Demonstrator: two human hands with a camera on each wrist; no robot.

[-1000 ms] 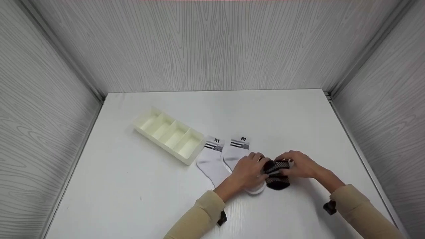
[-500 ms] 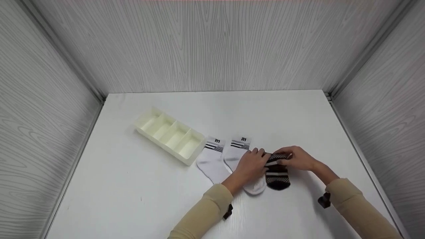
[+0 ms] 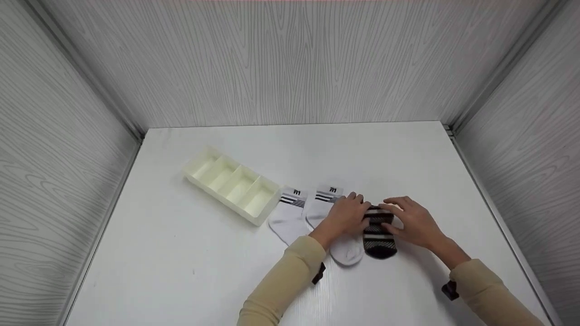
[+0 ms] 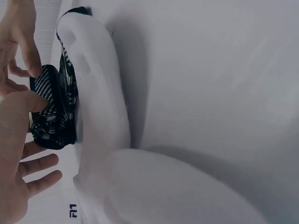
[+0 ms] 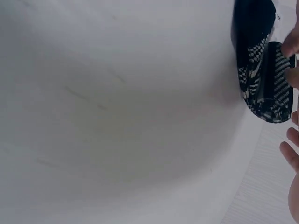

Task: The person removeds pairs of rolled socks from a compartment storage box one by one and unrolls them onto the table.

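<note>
A dark striped sock (image 3: pixel 379 246), brown-black with pale bands, lies folded over on the white table in the head view. My left hand (image 3: pixel 346 215) pinches its far left corner, thumb on the upper layer. From the right, my right hand (image 3: pixel 419 224) holds the opposite corner between a spread thumb and index finger. The left wrist view shows the folded layers of the striped sock (image 4: pixel 43 88) raised at the fold, with the thumbs on them. Under my left forearm lies a white sock (image 3: pixel 346 256), partly hidden. Another white sock (image 3: pixel 285 222) lies to its left.
A cream tray (image 3: pixel 222 197) with several compartments sits slantwise left of the white socks, its near corner close to one cuff. White wood-grain panels (image 3: pixel 290 63) enclose the table at the back and both sides.
The striped sock, bunched up between both hands before, now lies flatter, its upper layer laid out away from me. Both hands moved slightly away from me; the right fingers spread wider.
</note>
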